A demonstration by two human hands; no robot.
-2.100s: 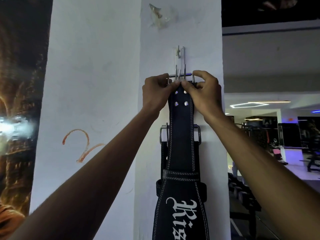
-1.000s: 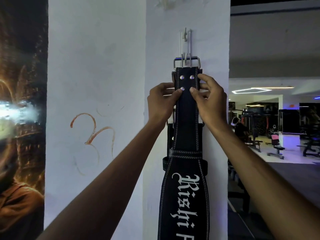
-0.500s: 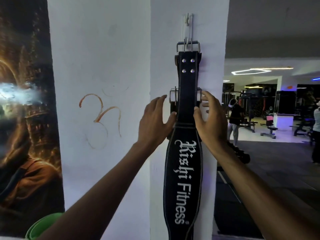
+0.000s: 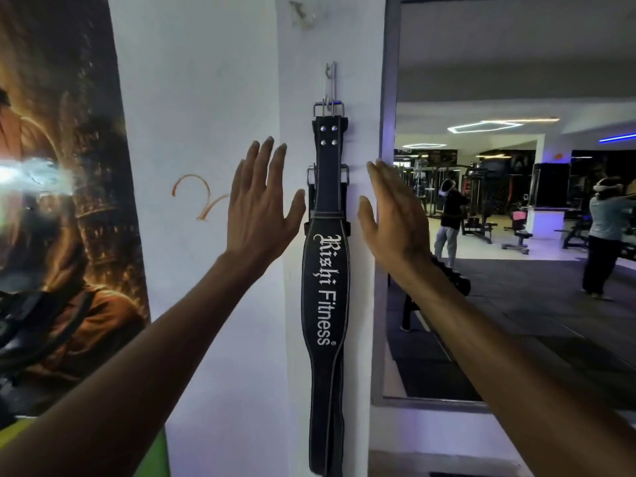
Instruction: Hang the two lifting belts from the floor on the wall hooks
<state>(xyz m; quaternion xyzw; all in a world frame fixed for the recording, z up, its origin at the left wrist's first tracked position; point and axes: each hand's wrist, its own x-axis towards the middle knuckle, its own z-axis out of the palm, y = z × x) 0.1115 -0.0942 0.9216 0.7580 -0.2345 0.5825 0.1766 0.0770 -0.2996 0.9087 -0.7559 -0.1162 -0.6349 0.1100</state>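
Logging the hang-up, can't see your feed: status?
Left hand and right hand open, clear of front belt. Belt hanging by buckle on hook. Second buckle behind. Nothing obstructing.

A second belt [image 4: 311,194] hangs mostly hidden behind the front belt [image 4: 325,287].

Dim foreground, bright ceiling lights [image 4: 483,126] right, glare left, wide-angle edge distortion.

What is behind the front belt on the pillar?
Behind the front belt, a second buckle and dark strap edges show, likely another belt; the rest is covered.
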